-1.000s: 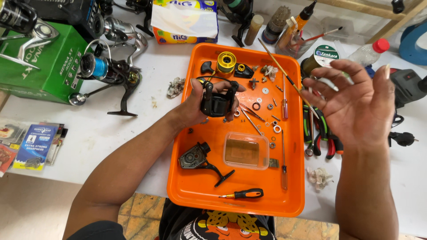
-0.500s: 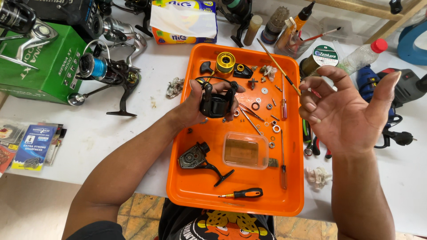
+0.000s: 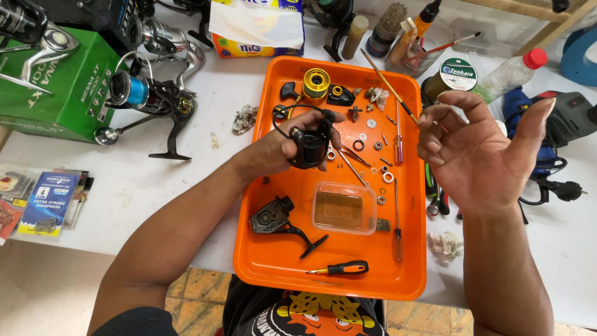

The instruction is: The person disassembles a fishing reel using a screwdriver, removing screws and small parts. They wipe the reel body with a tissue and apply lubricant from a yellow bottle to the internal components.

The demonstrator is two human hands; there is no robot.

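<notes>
Orange plastic tray (image 3: 267,261) sits on a white table (image 3: 186,180), directly below the camera. Left hand (image 3: 283,148) is above the upper middle of the tray, fingers clenched around a black reel rotor (image 3: 311,146) with a thin wire bail arching over its top. Right hand (image 3: 476,155) is raised over the tray's right edge, palm up, fingers loosely curled and thumb spread, grasping nothing.

On the tray: gold spool (image 3: 316,82) at the top; small washers and rings scattered right of centre; red-handled screwdriver (image 3: 398,148) upright among them; clear rectangular tub (image 3: 345,208) below the rotor; grey reel body (image 3: 273,218) with its black foot to the tub's left; black-and-orange screwdriver (image 3: 341,269) near the front edge.

Off the tray: a complete spinning reel (image 3: 152,99) with blue line at left, beside a green box (image 3: 53,78). Tissue box (image 3: 258,25) behind the tray. Plastic bottle (image 3: 510,71) with red cap at right.
</notes>
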